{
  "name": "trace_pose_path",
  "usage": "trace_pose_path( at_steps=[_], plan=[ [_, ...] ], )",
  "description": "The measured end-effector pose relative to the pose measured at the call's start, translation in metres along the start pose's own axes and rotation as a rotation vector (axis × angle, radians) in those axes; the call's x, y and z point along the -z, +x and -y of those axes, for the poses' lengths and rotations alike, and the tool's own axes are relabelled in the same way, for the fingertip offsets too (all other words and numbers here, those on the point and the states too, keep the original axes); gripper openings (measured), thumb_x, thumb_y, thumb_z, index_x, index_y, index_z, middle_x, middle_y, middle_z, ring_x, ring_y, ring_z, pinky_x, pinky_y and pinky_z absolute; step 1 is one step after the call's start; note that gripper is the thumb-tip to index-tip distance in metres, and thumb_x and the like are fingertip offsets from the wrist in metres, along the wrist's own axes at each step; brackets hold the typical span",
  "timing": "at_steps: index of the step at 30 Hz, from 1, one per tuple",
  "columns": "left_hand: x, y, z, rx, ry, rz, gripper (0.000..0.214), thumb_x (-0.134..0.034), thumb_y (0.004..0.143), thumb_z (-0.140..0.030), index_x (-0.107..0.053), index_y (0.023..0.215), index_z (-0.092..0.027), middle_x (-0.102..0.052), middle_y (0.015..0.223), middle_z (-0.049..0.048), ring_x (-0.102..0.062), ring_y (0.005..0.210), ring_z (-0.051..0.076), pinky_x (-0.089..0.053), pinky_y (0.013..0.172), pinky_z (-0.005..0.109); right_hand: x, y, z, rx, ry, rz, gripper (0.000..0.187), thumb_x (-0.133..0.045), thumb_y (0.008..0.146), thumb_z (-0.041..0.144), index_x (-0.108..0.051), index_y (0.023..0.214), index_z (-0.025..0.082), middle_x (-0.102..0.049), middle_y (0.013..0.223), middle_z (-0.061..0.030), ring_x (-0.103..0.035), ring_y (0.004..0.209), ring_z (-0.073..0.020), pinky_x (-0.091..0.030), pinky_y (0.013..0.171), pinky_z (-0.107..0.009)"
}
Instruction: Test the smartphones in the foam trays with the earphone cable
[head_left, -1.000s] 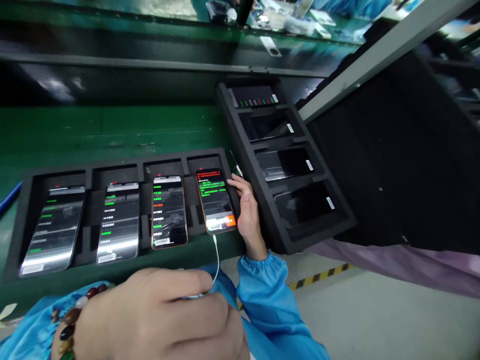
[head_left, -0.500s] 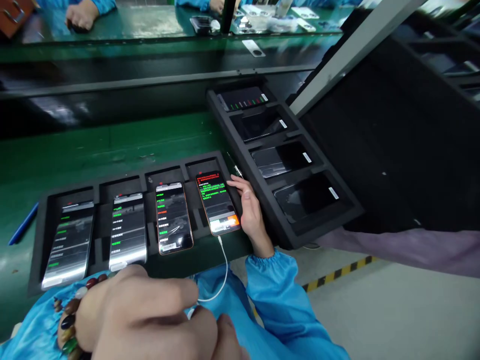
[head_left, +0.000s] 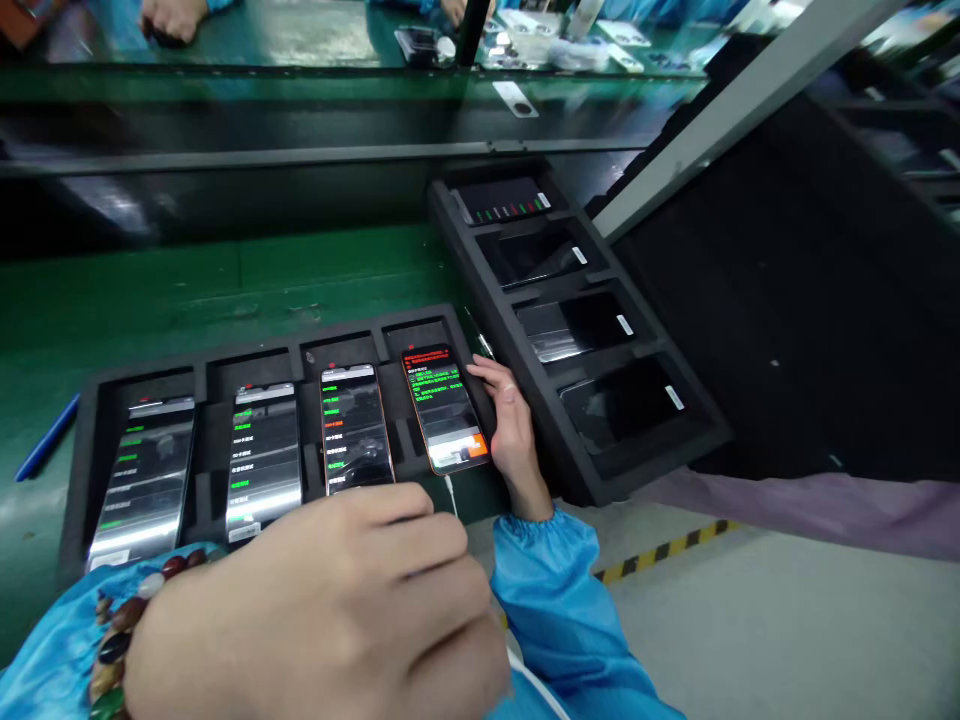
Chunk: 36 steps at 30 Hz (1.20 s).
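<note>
The green bench (head_left: pixel 315 260) spreads under everything, with one dark tray (head_left: pixel 79 480) along its near edge and a second tray (head_left: pixel 652 460) slanting away past the first one's right end. My left hand (head_left: pixel 322 610) has come up over the first tray's near edge since half a second ago, and it now hides the lower end of the third phone (head_left: pixel 356 430) from the left. Its fingers are curled in; whether they pinch anything, I cannot tell. My right hand (head_left: pixel 514 430) is open, fingers loosely stretched, at the right edge of the lit phone (head_left: pixel 446 415), which lies in the tray's rightmost compartment showing the same screen as before. The white cable (head_left: pixel 451 497) meets that phone's lower end, but its loop is now mostly covered, so I judge the phone steady and only the cable side disturbed.
</note>
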<state>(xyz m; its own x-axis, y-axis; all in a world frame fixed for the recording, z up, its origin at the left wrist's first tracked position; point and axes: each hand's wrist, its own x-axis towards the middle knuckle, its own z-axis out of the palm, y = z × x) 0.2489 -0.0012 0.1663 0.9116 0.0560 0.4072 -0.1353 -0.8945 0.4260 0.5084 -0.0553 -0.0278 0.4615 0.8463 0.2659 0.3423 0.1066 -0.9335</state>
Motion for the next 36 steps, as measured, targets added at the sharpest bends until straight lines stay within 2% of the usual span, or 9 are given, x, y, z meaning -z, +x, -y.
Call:
trace_pose_path(
  at_steps=[4,9,16,19,24,28,30,33,36],
  plan=[
    [0.016,0.004,0.012,0.024,0.002,0.088,0.041,-0.053,0.115,-0.018,-0.060,0.075,-0.020,-0.055,0.070,0.0003,-0.041,0.062,0.018,-0.038,0.062,0.037,-0.001,-0.001,-0.001,-0.028,0.023,-0.011,0.054,-0.037,0.118,0.064,-0.076,0.134,0.031,-0.067,0.157,-0.0087,-0.061,0.149,-0.0309,-0.043,0.130,-0.058],
    [0.031,-0.005,0.016,0.086,0.021,0.138,0.040,-0.051,0.117,-0.020,-0.059,0.079,-0.019,-0.056,0.073,0.0002,-0.045,0.065,0.018,-0.037,0.065,0.037,0.000,0.000,-0.004,-0.016,0.027,-0.015,0.054,-0.038,0.117,0.065,-0.078,0.132,0.031,-0.068,0.155,-0.0084,-0.062,0.147,-0.0310,-0.044,0.131,-0.058],
    [0.029,-0.028,0.030,0.223,0.025,0.094,0.031,-0.051,0.119,-0.026,-0.064,0.092,-0.019,-0.065,0.087,0.0033,-0.058,0.077,0.020,-0.045,0.076,0.036,0.001,-0.001,-0.008,-0.019,0.011,-0.014,0.055,-0.037,0.118,0.065,-0.078,0.132,0.030,-0.068,0.155,-0.0089,-0.064,0.146,-0.0307,-0.045,0.130,-0.058],
    [0.027,-0.035,0.033,0.266,0.019,0.138,0.026,-0.052,0.117,-0.023,-0.065,0.095,-0.020,-0.068,0.091,0.0034,-0.061,0.079,0.021,-0.048,0.080,0.036,0.001,-0.001,-0.009,-0.012,0.025,-0.009,0.055,-0.038,0.117,0.065,-0.078,0.132,0.030,-0.068,0.155,-0.0092,-0.064,0.145,-0.0311,-0.046,0.129,-0.059],
    [0.027,-0.043,0.034,0.294,-0.023,0.305,0.019,-0.055,0.111,-0.011,-0.068,0.106,-0.023,-0.073,0.099,0.0011,-0.066,0.082,0.020,-0.052,0.091,0.035,0.000,0.000,-0.006,-0.009,-0.009,-0.013,0.056,-0.035,0.118,0.064,-0.078,0.131,0.030,-0.068,0.154,-0.0098,-0.063,0.147,-0.0315,-0.046,0.128,-0.059],
    [0.027,-0.043,0.030,0.326,-0.064,0.416,0.030,-0.053,0.104,0.001,-0.068,0.110,-0.024,-0.076,0.109,0.0027,-0.069,0.087,0.020,-0.052,0.089,0.033,0.000,0.001,-0.005,0.001,-0.020,-0.014,0.054,-0.035,0.118,0.063,-0.078,0.131,0.031,-0.069,0.153,-0.0089,-0.063,0.147,-0.0309,-0.046,0.127,-0.058],
    [0.024,-0.038,0.025,0.326,-0.083,0.472,0.030,-0.055,0.100,0.003,-0.068,0.105,-0.024,-0.076,0.104,0.0027,-0.070,0.089,0.022,-0.052,0.085,0.033,0.000,0.000,-0.005,-0.002,-0.017,-0.019,0.054,-0.037,0.118,0.064,-0.078,0.130,0.031,-0.069,0.153,-0.0093,-0.063,0.147,-0.0308,-0.045,0.127,-0.058],
    [0.011,-0.025,0.017,0.226,-0.171,0.608,0.026,-0.066,0.094,0.002,-0.067,0.093,-0.024,-0.074,0.088,-0.0010,-0.070,0.077,0.021,-0.049,0.067,0.032,0.000,0.000,-0.005,-0.008,-0.016,-0.017,0.056,-0.037,0.118,0.065,-0.078,0.129,0.030,-0.069,0.153,-0.0100,-0.063,0.147,-0.0308,-0.045,0.128,-0.057],
    [-0.010,-0.015,0.012,0.090,-0.427,0.754,0.018,-0.078,0.095,-0.009,-0.072,0.099,-0.025,-0.077,0.092,-0.0044,-0.071,0.072,0.018,-0.043,0.052,0.031,-0.001,0.000,-0.004,-0.007,-0.017,-0.023,0.055,-0.037,0.118,0.065,-0.078,0.129,0.030,-0.070,0.152,-0.0101,-0.063,0.146,-0.0308,-0.045,0.127,-0.058]
  ],
)
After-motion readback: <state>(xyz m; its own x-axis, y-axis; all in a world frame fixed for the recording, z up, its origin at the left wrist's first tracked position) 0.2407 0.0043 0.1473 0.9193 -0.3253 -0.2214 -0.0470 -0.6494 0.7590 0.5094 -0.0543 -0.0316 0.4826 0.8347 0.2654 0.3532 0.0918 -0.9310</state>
